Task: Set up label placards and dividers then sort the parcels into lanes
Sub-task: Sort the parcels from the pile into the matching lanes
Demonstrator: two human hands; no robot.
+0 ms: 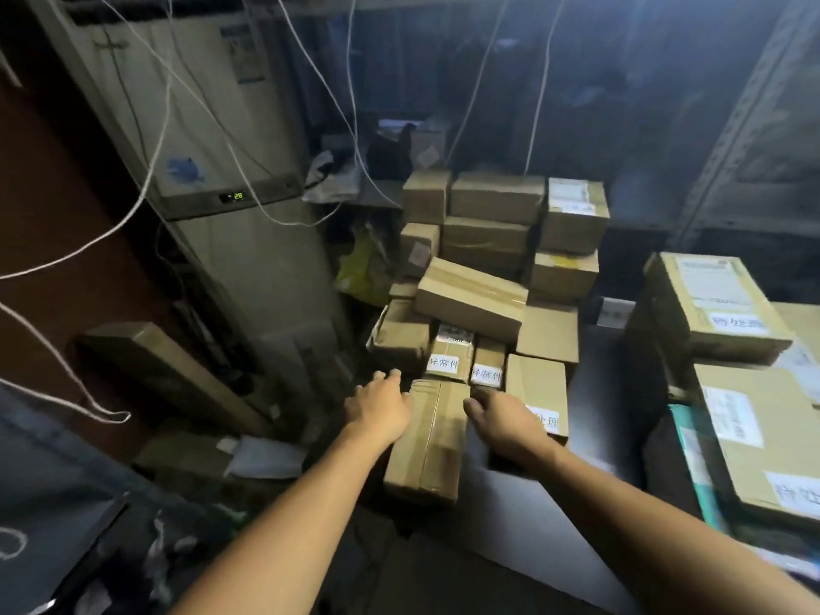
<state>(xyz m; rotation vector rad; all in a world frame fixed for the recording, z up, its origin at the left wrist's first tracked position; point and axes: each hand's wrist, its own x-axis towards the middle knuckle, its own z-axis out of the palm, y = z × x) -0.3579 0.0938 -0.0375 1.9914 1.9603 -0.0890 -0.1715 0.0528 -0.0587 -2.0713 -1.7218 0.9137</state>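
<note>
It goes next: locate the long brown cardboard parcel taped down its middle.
Head view, lower centre: the long brown cardboard parcel lies between the left hand and right hand, just before two white-labelled cardboard boxes.

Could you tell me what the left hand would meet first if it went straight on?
Most likely the low brown carton, which lies just ahead of the left hand, though depth is unclear in this dim view.

Green digits "28" on display of standing air conditioner, 10 o'clock. First placard on small parcel, centre: "异常件". Second placard, at its 3 o'clock on narrow parcel: "异常件". Third placard on flat parcel, 5 o'clock of those, partly hidden: "处理". Edge placard on large parcel, 4 o'clock: "待处", cut off. Shipping labels unreadable.
</note>
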